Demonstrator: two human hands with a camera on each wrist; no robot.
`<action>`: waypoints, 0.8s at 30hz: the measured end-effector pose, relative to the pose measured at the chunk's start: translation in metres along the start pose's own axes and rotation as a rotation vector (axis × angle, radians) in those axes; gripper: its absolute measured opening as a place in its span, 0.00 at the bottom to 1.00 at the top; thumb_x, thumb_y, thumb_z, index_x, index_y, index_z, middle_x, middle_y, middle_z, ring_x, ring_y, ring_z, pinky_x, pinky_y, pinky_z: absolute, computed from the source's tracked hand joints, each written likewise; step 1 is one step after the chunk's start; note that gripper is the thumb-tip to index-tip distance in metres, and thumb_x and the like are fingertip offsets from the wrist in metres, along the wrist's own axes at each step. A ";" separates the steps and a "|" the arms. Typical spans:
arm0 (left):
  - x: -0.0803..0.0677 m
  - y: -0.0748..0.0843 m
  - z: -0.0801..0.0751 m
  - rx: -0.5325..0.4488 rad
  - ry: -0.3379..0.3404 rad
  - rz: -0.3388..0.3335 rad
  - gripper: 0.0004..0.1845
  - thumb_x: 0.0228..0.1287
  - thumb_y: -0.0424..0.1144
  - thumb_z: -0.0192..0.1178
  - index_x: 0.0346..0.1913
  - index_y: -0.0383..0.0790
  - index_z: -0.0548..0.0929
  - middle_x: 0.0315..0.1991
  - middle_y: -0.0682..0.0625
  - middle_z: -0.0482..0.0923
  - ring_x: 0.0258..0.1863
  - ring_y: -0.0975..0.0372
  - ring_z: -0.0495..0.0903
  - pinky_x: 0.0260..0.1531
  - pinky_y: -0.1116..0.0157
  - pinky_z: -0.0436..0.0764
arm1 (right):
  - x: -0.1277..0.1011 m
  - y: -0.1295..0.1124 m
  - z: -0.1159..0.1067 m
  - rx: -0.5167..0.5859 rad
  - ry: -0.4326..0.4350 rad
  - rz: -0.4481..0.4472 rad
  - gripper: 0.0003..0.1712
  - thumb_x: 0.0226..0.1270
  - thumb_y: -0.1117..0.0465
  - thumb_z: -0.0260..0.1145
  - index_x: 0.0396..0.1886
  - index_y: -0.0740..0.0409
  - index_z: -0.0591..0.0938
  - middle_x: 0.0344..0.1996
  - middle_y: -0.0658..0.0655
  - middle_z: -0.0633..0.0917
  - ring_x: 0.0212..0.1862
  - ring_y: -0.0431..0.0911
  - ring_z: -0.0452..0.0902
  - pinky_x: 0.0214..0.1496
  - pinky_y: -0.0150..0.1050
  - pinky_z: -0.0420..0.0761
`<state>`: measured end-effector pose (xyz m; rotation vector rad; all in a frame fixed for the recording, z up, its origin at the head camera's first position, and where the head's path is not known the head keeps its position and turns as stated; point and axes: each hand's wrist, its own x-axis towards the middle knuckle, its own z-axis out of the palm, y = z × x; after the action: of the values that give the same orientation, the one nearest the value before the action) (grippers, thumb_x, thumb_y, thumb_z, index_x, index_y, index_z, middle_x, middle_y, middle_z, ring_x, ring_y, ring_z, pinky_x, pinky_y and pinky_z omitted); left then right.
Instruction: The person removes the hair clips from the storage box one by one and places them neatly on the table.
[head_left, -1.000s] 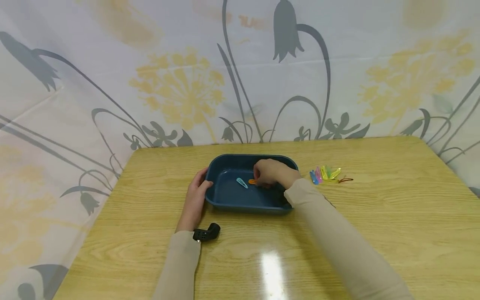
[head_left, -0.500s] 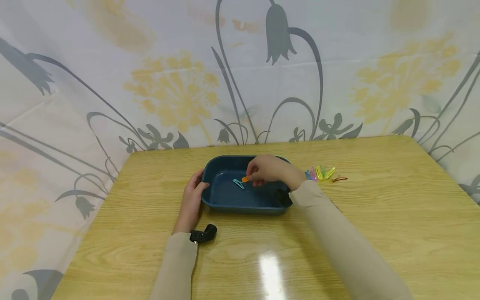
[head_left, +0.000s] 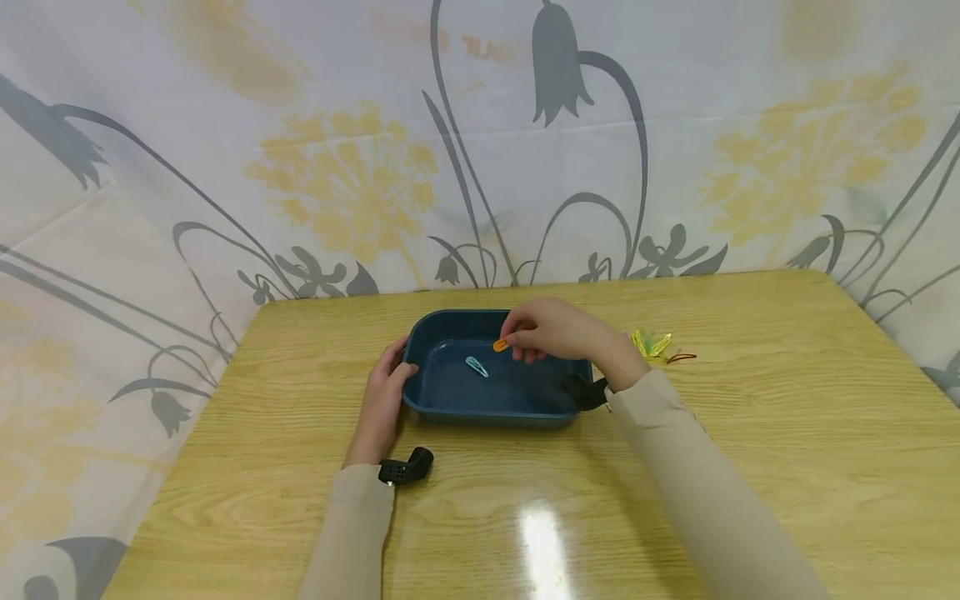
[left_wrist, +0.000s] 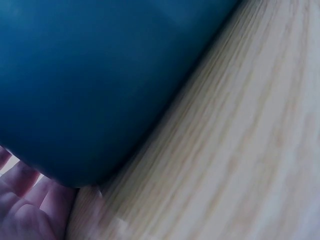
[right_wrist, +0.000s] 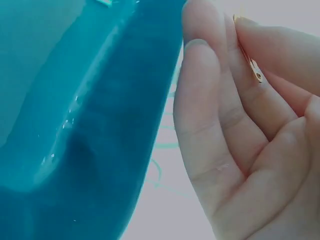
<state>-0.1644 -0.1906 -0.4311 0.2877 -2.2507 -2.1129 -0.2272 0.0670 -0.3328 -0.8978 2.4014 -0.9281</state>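
A dark blue rectangular tub point(head_left: 487, 417) stands on the table. My left hand point(head_left: 386, 387) holds its left end, thumb over the rim and fingers along the outside; in the left wrist view the fingers point(left_wrist: 35, 205) lie against the outer wall. Above the tub's right part, my right hand point(head_left: 551, 333) pinches an orange snap hair clip point(head_left: 501, 344) between thumb and fingertips. The right wrist view shows the clip's narrow end point(right_wrist: 257, 75) sticking out by the thumb. On the tub's floor lies a light blue hair clip point(head_left: 476, 367).
To the right of the tub lie several hair clips, with yellow ones point(head_left: 648, 343) and a dark red one point(head_left: 681, 357) in sight. The right hand and wrist cover part of that group. A floral curtain point(head_left: 480, 167) hangs behind the wooden table point(head_left: 300, 358).
My right hand has lifted the orange clip up from the tub's floor, away from the light blue clip, and drawn back to the right. The left hand keeps its hold on the tub.
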 end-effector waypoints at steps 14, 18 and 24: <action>-0.018 0.028 0.005 -0.003 -0.019 -0.034 0.26 0.64 0.33 0.46 0.66 0.42 0.63 0.66 0.47 0.62 0.63 0.56 0.61 0.63 0.59 0.59 | -0.032 0.009 0.013 0.117 0.089 -0.081 0.15 0.70 0.59 0.51 0.52 0.52 0.78 0.37 0.53 0.85 0.35 0.51 0.81 0.39 0.44 0.79; -0.017 0.025 0.004 -0.010 -0.020 -0.027 0.26 0.64 0.32 0.47 0.66 0.42 0.63 0.66 0.46 0.62 0.63 0.57 0.61 0.62 0.59 0.59 | -0.038 0.013 0.017 0.144 0.104 -0.080 0.15 0.69 0.58 0.52 0.51 0.53 0.79 0.37 0.53 0.85 0.33 0.49 0.81 0.40 0.42 0.79; -0.012 0.019 0.002 -0.024 -0.026 -0.021 0.26 0.63 0.33 0.48 0.65 0.43 0.65 0.65 0.48 0.63 0.63 0.57 0.62 0.62 0.59 0.59 | -0.043 0.017 0.019 0.185 0.143 -0.055 0.14 0.68 0.55 0.54 0.48 0.51 0.80 0.34 0.51 0.85 0.32 0.48 0.81 0.38 0.42 0.79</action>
<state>-0.1550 -0.1856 -0.4111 0.2854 -2.2438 -2.1650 -0.1927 0.0975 -0.3520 -0.8579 2.3684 -1.2507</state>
